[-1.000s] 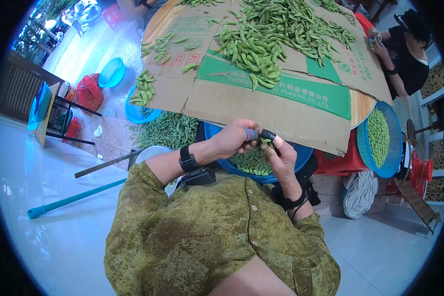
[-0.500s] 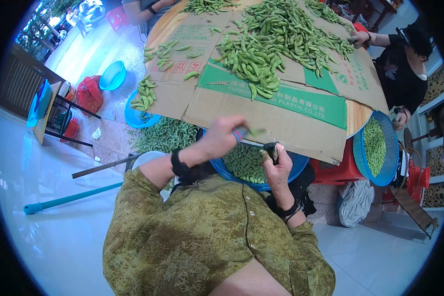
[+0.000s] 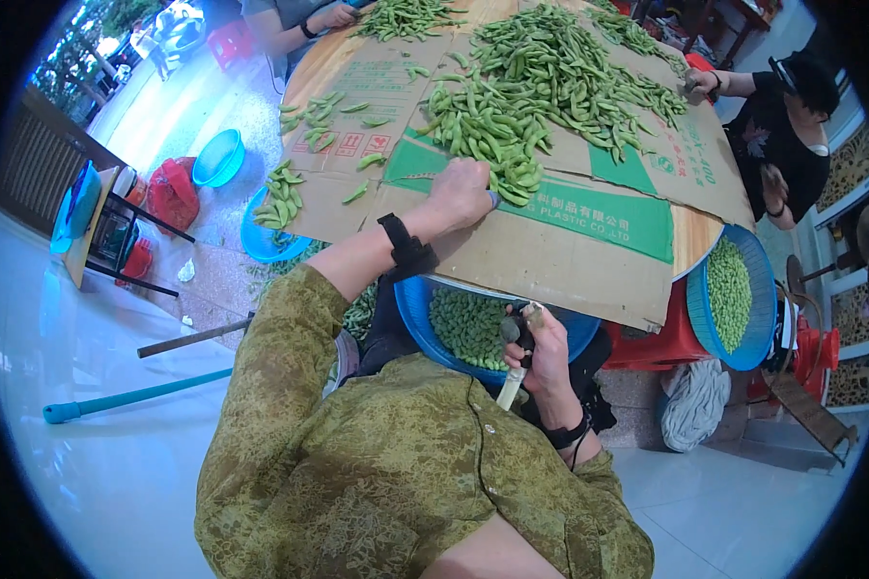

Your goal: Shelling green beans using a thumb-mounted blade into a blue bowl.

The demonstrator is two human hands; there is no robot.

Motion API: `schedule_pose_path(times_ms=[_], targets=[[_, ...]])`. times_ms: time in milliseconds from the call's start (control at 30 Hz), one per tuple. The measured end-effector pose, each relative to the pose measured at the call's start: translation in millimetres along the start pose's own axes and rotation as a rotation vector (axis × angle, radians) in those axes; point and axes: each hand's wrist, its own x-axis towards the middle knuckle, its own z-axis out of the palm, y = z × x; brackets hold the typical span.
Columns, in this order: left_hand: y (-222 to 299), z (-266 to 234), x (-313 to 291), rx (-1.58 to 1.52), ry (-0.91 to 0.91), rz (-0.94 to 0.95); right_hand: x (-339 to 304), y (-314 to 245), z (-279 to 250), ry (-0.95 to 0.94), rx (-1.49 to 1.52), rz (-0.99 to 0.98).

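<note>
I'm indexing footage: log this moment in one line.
left hand: at green pod pile | right hand: holds slim pale item by blue basin | rest: shelled beans in basin

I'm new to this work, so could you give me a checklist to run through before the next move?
1. Left hand at the heap of slender green bean pods: ok, at its near edge.
2. Left hand gripping a pod: cannot tell, fingertips hidden.
3. Right hand holding the pale, narrow object: ok.
4. Round blue plastic basin near the right hand: ok, pale-green beans inside.
5. Pods all in one heap: not ok, some lie apart on the flat brown cardboard.
</note>
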Motion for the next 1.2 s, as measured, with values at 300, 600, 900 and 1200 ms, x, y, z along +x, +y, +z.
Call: schedule_pose_path(times_ms=[300, 600, 900, 1200], targets=[[8, -25, -52, -0.607, -0.195, 0.020, -6, 11, 10, -0.064, 0.004, -0.055], [26, -12, -107, -1.022, -0.340, 0.058, 9, -4, 21, -0.058, -0.072, -0.177], [23, 1, -118, -1.067, -0.365, -0.009, 7, 2, 22, -0.104, -0.030, -0.148], [21, 7, -122, -1.009, -0.282, -0.027, 10, 6, 20, -0.049, -0.081, -0.193]])
